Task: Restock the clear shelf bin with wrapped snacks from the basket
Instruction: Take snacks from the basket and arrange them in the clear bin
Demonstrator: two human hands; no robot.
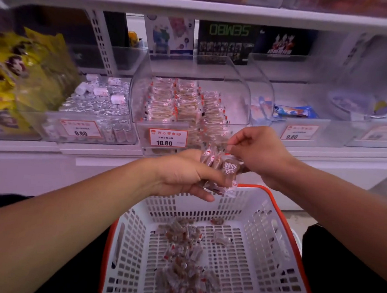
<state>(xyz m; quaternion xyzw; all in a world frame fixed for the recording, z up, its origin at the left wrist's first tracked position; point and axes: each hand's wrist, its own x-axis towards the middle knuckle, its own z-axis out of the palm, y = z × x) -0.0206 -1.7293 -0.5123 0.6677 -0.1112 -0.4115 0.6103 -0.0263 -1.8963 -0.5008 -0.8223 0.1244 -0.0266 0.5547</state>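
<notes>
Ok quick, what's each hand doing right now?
Left hand: holding a bunch of wrapped snacks above the basket.
Right hand: fingers pinching one wrapper in that same bunch.

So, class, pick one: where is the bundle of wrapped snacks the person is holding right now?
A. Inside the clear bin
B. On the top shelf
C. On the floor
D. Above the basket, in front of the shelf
D: the left hand grips the bundle of wrapped snacks above the basket, short of the clear bin, while the right hand pinches one wrapper.

bin (241, 97) top open, snack rows (186, 100) left
</notes>
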